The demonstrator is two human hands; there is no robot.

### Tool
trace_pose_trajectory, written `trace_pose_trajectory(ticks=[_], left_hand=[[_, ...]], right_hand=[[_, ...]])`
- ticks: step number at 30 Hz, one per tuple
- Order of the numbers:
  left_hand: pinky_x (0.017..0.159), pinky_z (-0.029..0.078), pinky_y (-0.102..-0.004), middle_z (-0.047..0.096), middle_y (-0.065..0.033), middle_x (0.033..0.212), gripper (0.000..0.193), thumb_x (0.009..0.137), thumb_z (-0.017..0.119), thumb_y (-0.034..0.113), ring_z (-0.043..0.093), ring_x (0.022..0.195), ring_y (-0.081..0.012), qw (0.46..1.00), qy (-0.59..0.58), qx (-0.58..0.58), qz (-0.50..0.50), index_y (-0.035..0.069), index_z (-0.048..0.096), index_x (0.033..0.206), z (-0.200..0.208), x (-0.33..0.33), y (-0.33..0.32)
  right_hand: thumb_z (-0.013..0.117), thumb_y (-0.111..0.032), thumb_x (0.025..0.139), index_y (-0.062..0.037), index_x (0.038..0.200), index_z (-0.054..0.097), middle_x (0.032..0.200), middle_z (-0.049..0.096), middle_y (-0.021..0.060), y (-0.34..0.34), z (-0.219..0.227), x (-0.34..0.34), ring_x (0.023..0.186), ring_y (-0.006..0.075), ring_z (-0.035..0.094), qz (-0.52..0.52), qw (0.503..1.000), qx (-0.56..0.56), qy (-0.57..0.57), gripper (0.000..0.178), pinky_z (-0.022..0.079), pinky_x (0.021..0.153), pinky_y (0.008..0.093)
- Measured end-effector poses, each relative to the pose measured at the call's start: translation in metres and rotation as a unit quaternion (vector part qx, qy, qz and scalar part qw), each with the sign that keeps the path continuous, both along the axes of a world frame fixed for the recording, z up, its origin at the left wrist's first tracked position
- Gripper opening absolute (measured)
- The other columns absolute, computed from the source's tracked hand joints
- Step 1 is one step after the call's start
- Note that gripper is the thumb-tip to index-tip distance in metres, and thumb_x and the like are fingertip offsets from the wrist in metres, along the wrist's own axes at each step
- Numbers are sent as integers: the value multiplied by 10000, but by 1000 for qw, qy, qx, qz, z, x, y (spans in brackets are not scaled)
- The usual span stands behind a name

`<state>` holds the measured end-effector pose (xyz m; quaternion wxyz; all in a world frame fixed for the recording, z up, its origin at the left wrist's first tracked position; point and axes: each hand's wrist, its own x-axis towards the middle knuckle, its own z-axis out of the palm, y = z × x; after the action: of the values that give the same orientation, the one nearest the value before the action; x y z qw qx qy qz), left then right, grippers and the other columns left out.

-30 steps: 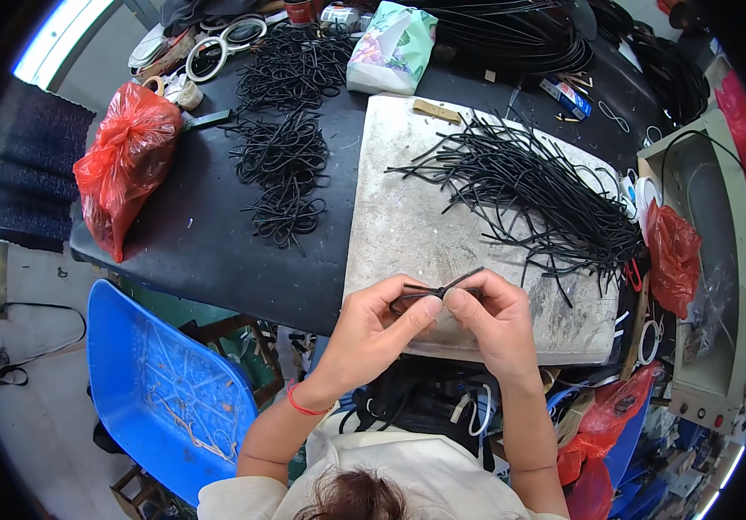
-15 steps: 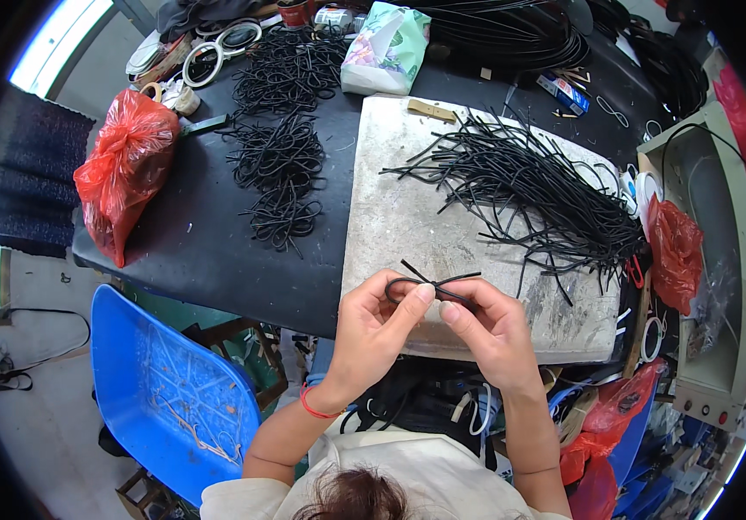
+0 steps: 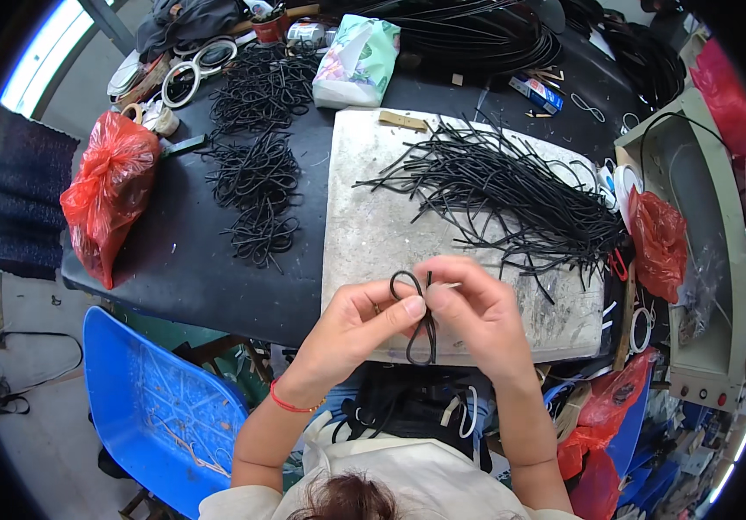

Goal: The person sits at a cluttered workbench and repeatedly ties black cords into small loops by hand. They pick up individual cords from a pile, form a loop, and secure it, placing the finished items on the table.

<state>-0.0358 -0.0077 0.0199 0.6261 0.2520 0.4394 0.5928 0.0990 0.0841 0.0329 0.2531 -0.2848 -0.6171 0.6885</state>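
Over the near edge of the pale board, both hands work on one black cord bent into loops. My left hand pinches the crossing between thumb and fingers; one loop rises above it and another hangs below. Close against it, my right hand has thumb and forefinger together at a short upright end of the cord. The tips partly hide the crossing. Beyond the hands, a bundle of loose, mostly straight black cords lies across the board. Looped black cords are heaped on the dark table to the left.
A red plastic bag sits at the table's left end, above a blue plastic chair. A tissue pack stands at the back. On the right are another red bag and a grey-green metal case.
The cord has turned from a sideways bow to upright loops, one now hanging below my fingers. My right hand has risen slightly and shifted its grip. The whole view has shifted a little.
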Motion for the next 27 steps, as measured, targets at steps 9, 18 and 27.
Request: trace_pose_trajectory(ticks=[9, 18, 27], left_hand=[[725, 444, -196, 582, 21, 839, 164, 877, 561, 136, 515, 783, -30, 999, 8, -21, -40, -14, 612, 922, 6, 1, -6], [755, 471, -223, 593, -2, 856, 155, 875, 558, 119, 549, 811, -55, 998, -28, -45, -32, -21, 603, 925, 4, 9, -8], [710, 505, -252, 617, -87, 874, 173, 875, 548, 112, 609, 771, -141, 966, -101, 1, 236, -9, 568, 997, -14, 21, -1]], right_hand=[[493, -165, 913, 3, 878, 571, 803, 579, 16, 1, -14, 3, 715, 54, 495, 49, 990, -116, 61, 189, 421, 656, 207], [484, -198, 917, -13, 829, 563, 746, 561, 1, 3, -14, 1, 657, 53, 464, 36, 989, -142, 16, 219, 403, 615, 204], [451, -198, 930, 16, 1004, 570, 945, 609, 66, -12, -19, 25, 869, 105, 555, -37, 992, -99, -70, 257, 415, 740, 218]])
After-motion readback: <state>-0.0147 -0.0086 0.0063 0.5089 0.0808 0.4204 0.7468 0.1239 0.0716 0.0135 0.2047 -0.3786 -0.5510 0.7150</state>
